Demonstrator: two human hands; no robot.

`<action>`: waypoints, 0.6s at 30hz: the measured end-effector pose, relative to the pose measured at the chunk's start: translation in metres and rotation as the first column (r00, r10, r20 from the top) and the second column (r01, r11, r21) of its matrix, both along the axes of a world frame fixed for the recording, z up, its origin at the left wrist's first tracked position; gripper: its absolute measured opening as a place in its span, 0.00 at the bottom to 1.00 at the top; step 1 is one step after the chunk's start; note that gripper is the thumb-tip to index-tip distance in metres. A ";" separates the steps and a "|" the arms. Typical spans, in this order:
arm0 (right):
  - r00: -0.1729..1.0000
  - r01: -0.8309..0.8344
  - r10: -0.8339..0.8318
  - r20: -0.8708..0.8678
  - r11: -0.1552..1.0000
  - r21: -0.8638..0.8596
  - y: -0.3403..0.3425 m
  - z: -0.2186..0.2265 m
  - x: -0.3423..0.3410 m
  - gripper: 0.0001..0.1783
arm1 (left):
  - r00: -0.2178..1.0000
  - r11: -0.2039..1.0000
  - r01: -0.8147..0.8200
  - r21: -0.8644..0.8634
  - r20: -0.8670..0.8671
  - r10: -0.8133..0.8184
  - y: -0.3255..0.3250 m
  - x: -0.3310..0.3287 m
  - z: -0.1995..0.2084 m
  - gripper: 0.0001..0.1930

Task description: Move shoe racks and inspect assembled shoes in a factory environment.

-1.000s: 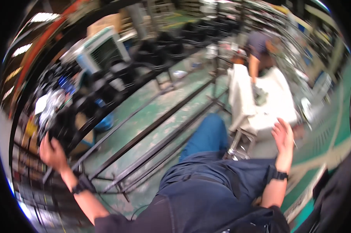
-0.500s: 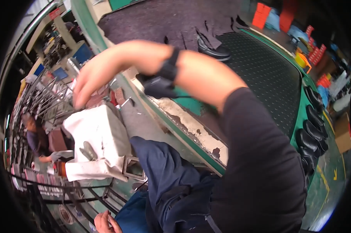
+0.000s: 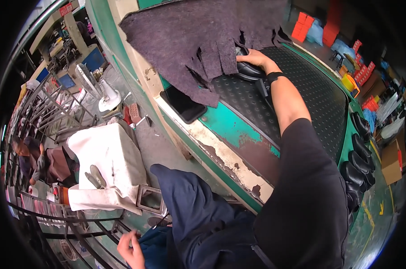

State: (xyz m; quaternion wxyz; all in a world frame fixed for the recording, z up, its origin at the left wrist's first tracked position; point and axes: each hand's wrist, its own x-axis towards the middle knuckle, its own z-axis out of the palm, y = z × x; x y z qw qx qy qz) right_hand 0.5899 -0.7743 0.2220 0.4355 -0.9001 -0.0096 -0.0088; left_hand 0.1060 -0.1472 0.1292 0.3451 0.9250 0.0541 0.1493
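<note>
Over the black studded conveyor belt (image 3: 297,103), my right hand (image 3: 255,59) is closed on a black shoe (image 3: 250,71), its fingers over the top of it. Part of that shoe lies under a curtain of torn dark purple-grey cloth (image 3: 180,36) hanging at the belt's opening. A narrow black piece (image 3: 263,91) shows below my wristband; its kind is unclear. Low at the picture's bottom edge, my left hand (image 3: 132,251) hangs with curled fingers, and whatever may be in them is hidden.
A black phone (image 3: 183,105) rests on the machine's worn green-and-cream edge. Several black shoes (image 3: 357,166) line the belt's right side. To the left are a cloth-covered table (image 3: 106,157) with grey insoles (image 3: 95,176), a fan (image 3: 97,87) and a seated person (image 3: 39,161) wearing gloves.
My right hand has swung from the left, over the aisle, to the belt and taken hold of the shoe at the cloth curtain. My left hand has shifted slightly to the right.
</note>
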 end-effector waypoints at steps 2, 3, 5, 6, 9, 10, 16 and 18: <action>0.999 0.015 -0.015 0.028 1.000 -0.010 0.013 -0.002 -0.008 0.44 | 0.997 0.979 0.063 -0.195 0.061 -0.052 -0.010 0.031 -0.010 0.07; 1.000 0.020 -0.020 0.019 0.999 -0.027 0.006 -0.004 -0.013 0.44 | 0.993 0.974 0.096 -0.207 0.089 -0.079 -0.020 0.045 -0.011 0.08; 0.982 0.181 -0.187 -0.015 0.966 -0.184 -0.019 -0.008 -0.021 0.45 | 0.973 0.945 0.231 -0.233 0.059 -0.224 -0.048 0.069 0.007 0.07; 0.990 0.025 -0.016 0.139 0.997 -0.066 0.011 -0.016 -0.035 0.49 | 0.970 0.948 0.242 -0.206 0.037 -0.239 -0.041 0.058 0.010 0.07; 0.972 0.231 -0.233 0.013 0.955 -0.185 -0.016 0.003 -0.095 0.57 | 0.966 0.950 0.258 -0.174 0.020 -0.259 -0.020 0.027 0.004 0.08; 0.957 0.265 -0.280 -0.083 0.951 -0.157 0.021 0.020 -0.135 0.59 | 0.981 0.972 0.195 -0.129 0.000 -0.196 -0.003 0.003 -0.001 0.08; 0.985 0.162 -0.162 -0.067 0.987 0.002 0.035 0.018 -0.208 0.34 | 0.981 0.808 -0.194 -0.556 -0.093 0.171 0.056 -0.060 -0.057 0.08; 0.947 0.322 -0.322 -0.018 0.939 0.122 0.043 0.008 -0.203 0.32 | 0.990 0.799 -0.139 -0.585 -0.105 0.096 0.047 -0.037 -0.044 0.08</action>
